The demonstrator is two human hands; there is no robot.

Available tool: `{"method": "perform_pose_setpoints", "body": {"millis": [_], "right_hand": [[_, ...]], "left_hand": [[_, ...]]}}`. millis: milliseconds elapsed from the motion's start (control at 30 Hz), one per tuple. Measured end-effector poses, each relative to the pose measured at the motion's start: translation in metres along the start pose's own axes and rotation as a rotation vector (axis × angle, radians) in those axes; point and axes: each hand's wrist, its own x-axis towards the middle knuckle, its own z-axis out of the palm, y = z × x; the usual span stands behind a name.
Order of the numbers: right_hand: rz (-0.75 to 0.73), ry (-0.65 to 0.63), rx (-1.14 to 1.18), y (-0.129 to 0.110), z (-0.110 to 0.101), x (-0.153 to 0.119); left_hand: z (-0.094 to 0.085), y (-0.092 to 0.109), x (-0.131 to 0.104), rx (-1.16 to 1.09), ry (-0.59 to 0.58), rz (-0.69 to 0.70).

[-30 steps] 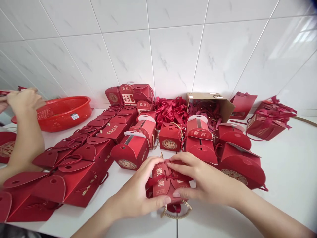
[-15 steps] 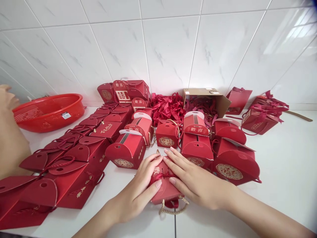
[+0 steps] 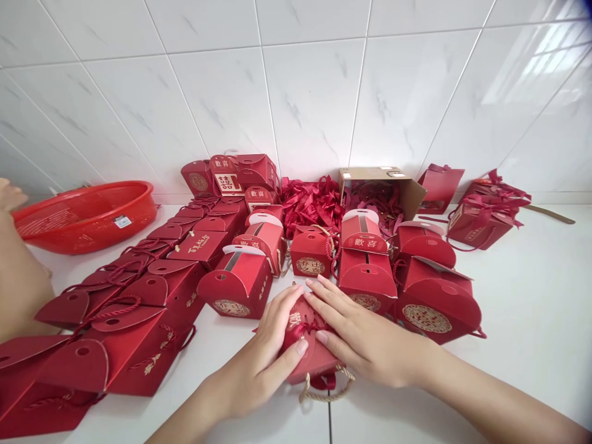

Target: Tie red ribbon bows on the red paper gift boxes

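A small red gift box (image 3: 308,359), with a red ribbon (image 3: 309,327) tied across its top, sits on the white surface directly before me. My left hand (image 3: 263,348) is wrapped along the box's left side, its thumb on top. From the right my right hand (image 3: 365,330) presses on the same box, its long fingers laid over the top and far edge. A twisted gold cord handle (image 3: 329,393) loops out of the near end. Both palms hide much of the box's sides.
Rows of red gift boxes (image 3: 139,333) fill the left, and more boxes (image 3: 367,277) stand just beyond my hands. Behind them lie red ribbons (image 3: 312,200) and a cardboard box (image 3: 414,194). A red plastic basket (image 3: 92,228) is at far left, beside another person's arm (image 3: 23,277).
My left thumb has shifted slightly to the right on the box top. Both hands stay on the gift box. The view has tilted a little, and the other person's arm has moved left.
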Motion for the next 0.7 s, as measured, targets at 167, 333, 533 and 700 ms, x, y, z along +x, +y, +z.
{"method": "perform_pose_setpoints", "body": {"millis": [167, 333, 533, 700], "right_hand": [[0.062, 0.024, -0.027, -0.004, -0.011, -0.007], [0.091, 0.145, -0.008, -0.011, -0.024, -0.014], [0.060, 0.336, 0.102, -0.009, -0.005, 0.001], [0.033, 0.434, 0.135, -0.002, 0.010, 0.007]], "left_hand": [[-0.005, -0.005, -0.002, -0.088, 0.012, -0.023], [-0.010, -0.013, -0.004, -0.196, 0.107, -0.050], [-0.008, -0.005, -0.001, -0.247, 0.147, -0.067], [-0.007, -0.001, -0.001, -0.291, 0.150, -0.079]]}}
